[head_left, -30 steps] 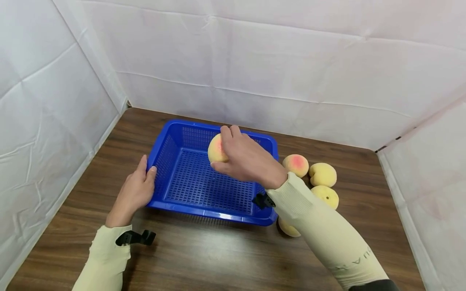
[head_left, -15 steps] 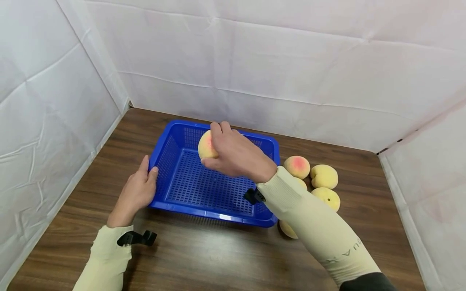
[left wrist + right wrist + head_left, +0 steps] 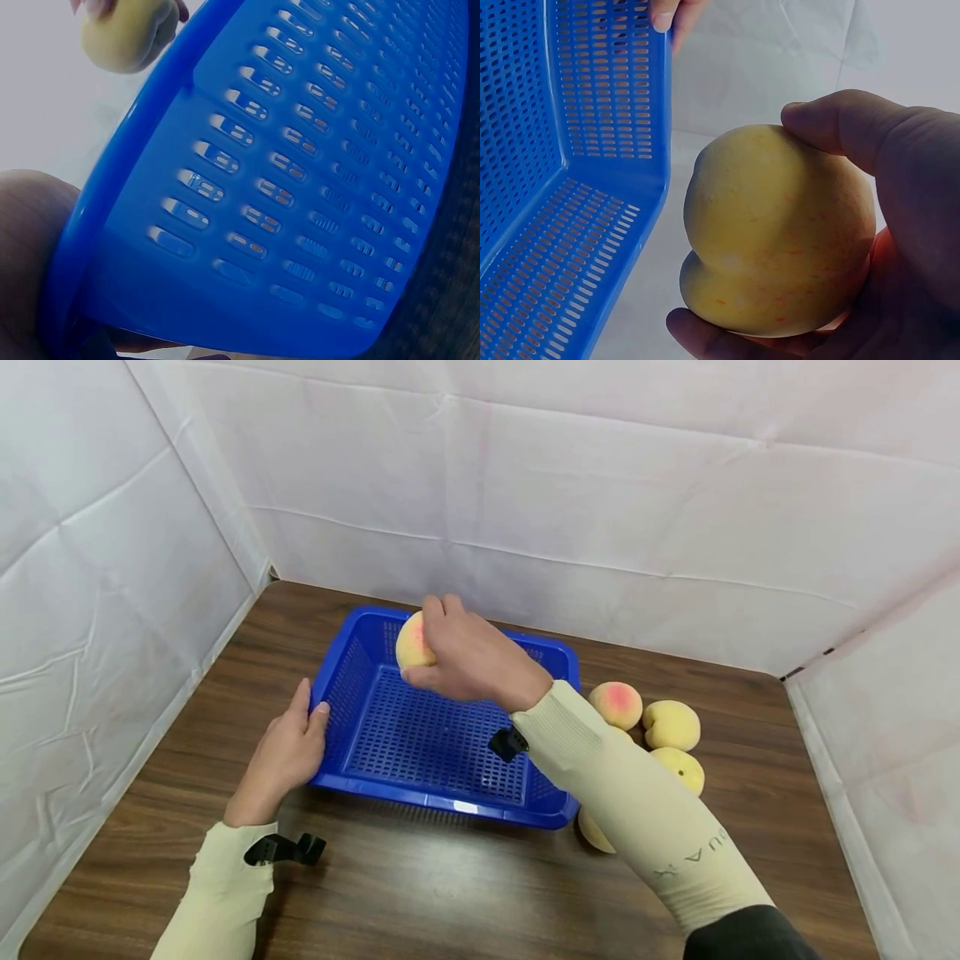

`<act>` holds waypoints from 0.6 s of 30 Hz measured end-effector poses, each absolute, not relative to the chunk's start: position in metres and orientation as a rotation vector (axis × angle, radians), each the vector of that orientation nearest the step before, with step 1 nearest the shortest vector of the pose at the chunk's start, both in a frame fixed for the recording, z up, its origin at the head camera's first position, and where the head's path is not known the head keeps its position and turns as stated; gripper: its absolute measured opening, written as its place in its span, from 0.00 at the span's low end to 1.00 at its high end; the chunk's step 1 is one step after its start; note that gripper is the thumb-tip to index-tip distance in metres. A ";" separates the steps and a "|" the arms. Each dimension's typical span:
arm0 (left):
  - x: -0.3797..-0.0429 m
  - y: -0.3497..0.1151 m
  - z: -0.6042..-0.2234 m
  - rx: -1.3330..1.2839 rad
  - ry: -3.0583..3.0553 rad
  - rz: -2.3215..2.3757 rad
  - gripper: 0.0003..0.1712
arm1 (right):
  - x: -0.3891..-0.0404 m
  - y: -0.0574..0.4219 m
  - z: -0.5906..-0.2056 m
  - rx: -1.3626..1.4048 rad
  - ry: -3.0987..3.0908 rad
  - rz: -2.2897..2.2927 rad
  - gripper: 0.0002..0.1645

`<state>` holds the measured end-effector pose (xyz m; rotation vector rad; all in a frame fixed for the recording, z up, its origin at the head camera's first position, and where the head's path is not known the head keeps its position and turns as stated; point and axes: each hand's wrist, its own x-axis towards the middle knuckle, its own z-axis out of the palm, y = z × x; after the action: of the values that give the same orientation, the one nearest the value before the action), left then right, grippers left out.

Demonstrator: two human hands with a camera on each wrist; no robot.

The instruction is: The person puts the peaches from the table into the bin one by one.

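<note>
A yellow peach with a pink blush (image 3: 412, 643) is in my right hand (image 3: 476, 656), held above the back left part of a blue plastic basket (image 3: 375, 783). In the right wrist view my thumb lies on one side of the peach (image 3: 772, 232) and my fingers on the other. My left hand (image 3: 285, 750) grips the basket's left rim, thumb over the edge on the inside and fingers outside. The left wrist view shows the basket's slotted wall (image 3: 300, 180) close up, with the held peach (image 3: 124, 37) beyond its rim.
Several more peaches lie right of the basket on the brown wooden table (image 3: 420, 902), among them a pink-topped peach (image 3: 617, 703) and a yellow peach (image 3: 672, 724). My right sleeve (image 3: 645, 810) partly covers some. White sheeting (image 3: 525, 485) encloses the table's back and sides.
My right hand has moved left and toward the back with the peach, over the basket. One more peach shows beside my sleeve. My left hand keeps its grip on the rim.
</note>
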<state>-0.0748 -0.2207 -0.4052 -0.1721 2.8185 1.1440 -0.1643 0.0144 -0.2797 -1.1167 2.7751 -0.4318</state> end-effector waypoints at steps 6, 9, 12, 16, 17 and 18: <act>-0.074 -0.218 -0.405 -0.184 2.812 1.141 0.35 | -0.171 0.007 -0.279 -1.096 2.744 -0.396 0.33; -0.074 -0.217 -0.407 -0.185 2.814 1.141 0.35 | -0.173 0.004 -0.279 -1.080 2.733 -0.386 0.35; -0.074 -0.216 -0.408 -0.185 2.818 1.140 0.35 | -0.174 0.002 -0.279 -1.070 2.729 -0.372 0.36; -0.075 -0.216 -0.409 -0.192 2.821 1.139 0.35 | -0.178 -0.002 -0.281 -1.066 2.713 -0.359 0.38; -0.075 -0.216 -0.409 -0.193 2.822 1.139 0.35 | -0.179 -0.003 -0.281 -1.067 2.709 -0.359 0.38; -0.075 -0.216 -0.409 -0.195 2.822 1.138 0.35 | -0.180 -0.004 -0.282 -1.068 2.704 -0.363 0.38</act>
<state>-0.0752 -0.2162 -0.4088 -0.1948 2.8222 1.1381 -0.1799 -0.0037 -0.2816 -1.0684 2.7041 -0.3627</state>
